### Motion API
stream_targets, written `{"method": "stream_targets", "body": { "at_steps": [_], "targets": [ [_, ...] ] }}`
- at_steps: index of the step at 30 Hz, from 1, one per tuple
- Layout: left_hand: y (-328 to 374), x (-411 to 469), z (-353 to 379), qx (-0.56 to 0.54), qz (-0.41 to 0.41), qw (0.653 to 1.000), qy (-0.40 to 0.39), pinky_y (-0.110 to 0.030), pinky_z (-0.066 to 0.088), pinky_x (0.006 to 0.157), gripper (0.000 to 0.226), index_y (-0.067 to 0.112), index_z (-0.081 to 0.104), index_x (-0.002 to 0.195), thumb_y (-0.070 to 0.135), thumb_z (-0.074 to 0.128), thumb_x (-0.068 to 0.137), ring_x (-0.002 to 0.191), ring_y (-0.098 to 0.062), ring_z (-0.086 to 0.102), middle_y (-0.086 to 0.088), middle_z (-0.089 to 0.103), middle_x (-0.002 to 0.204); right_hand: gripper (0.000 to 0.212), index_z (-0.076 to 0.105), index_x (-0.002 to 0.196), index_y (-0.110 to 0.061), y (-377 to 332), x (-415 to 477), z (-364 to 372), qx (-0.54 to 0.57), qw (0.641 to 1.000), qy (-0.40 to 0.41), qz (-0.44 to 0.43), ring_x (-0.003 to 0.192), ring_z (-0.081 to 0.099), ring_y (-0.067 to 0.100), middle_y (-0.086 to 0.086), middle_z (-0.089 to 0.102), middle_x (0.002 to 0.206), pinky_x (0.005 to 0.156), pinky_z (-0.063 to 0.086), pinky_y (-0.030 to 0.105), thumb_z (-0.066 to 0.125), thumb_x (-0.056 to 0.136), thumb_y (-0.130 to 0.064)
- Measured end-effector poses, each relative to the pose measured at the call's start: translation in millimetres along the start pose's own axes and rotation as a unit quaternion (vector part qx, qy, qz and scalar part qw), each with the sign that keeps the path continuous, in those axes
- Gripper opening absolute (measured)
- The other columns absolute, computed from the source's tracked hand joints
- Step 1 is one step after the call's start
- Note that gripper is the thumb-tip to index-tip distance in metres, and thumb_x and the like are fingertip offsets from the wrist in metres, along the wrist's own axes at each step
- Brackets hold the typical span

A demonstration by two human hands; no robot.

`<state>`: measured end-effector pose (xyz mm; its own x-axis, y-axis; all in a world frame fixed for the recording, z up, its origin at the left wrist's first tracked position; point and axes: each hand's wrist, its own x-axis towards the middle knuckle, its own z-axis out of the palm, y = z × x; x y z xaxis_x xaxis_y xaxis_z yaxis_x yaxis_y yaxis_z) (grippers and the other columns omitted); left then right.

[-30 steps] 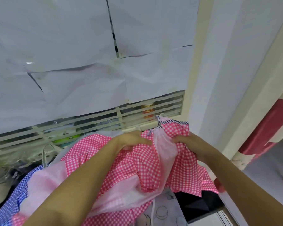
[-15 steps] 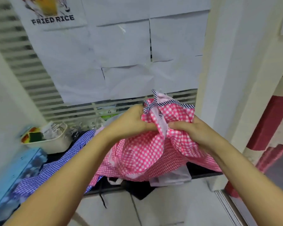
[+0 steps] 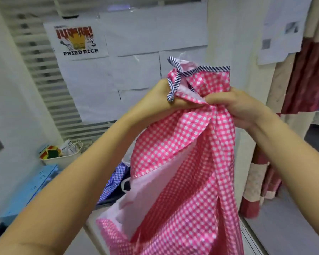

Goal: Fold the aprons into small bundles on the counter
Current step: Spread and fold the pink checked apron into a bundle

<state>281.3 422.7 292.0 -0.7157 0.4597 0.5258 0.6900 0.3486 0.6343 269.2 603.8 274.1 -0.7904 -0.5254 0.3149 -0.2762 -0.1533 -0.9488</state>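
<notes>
A pink-and-white checked apron (image 3: pixel 182 181) with a dark striped trim hangs in the air in front of me, its pale pink lining showing. My left hand (image 3: pixel 160 100) grips its bunched top on the left, by the striped tie. My right hand (image 3: pixel 234 105) grips the gathered cloth on the right, close beside the left hand. The apron's lower part falls past the bottom of the view. A blue checked apron (image 3: pixel 116 179) lies on the dark counter behind, mostly hidden by the pink one.
A white basket (image 3: pixel 63 155) with sponges and clips stands at the counter's left back. A blue box (image 3: pixel 26 192) lies in front of it. Papers and a "FRIED RICE" poster (image 3: pixel 77 41) cover the blinds. A red curtain (image 3: pixel 306 80) hangs at the right.
Both hands have lifted the pink apron off the counter and up in front of the wall. The view has tilted upward, and the apron now hangs free.
</notes>
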Motion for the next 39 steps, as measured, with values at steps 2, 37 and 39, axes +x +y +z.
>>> {"method": "stream_targets", "body": {
  "at_steps": [2, 37, 39],
  "targets": [
    [12, 12, 18, -0.028, 0.011, 1.000, 0.000, -0.013, 0.048, 0.062, 0.008, 0.013, 0.073, 0.081, 0.006, 0.075, 0.077, 0.065, 0.007, 0.062, 0.016, 0.068, 0.066, 0.027, 0.076, 0.061, -0.014, -11, -9, -14, 0.005, 1.000, 0.014, 0.010, 0.059, 0.068, 0.011, 0.000, 0.071, 0.066, 0.057, 0.055, 0.022, 0.051, 0.068, -0.006],
    [-172, 8, 41, 0.131, -0.362, 0.922, -0.044, -0.030, 0.046, 0.071, 0.011, -0.005, 0.063, 0.097, 0.003, 0.057, 0.091, 0.081, -0.021, 0.057, -0.014, 0.065, 0.086, 0.031, 0.053, 0.074, -0.020, 190, 55, -150, -0.326, 0.921, -0.027, 0.214, 0.055, 0.043, 0.007, -0.006, 0.050, 0.065, 0.055, 0.034, 0.024, 0.041, 0.095, -0.001],
    [-167, 7, 43, 0.125, -0.341, 0.931, -0.039, -0.017, 0.046, 0.065, 0.011, 0.006, 0.062, 0.090, -0.003, 0.055, 0.089, 0.074, -0.014, 0.058, -0.003, 0.064, 0.081, 0.022, 0.052, 0.079, -0.014, 192, 55, -147, -0.280, 0.937, -0.027, 0.208, 0.062, 0.047, 0.009, -0.002, 0.052, 0.073, 0.057, 0.037, 0.020, 0.042, 0.099, -0.017]
  ]
}}
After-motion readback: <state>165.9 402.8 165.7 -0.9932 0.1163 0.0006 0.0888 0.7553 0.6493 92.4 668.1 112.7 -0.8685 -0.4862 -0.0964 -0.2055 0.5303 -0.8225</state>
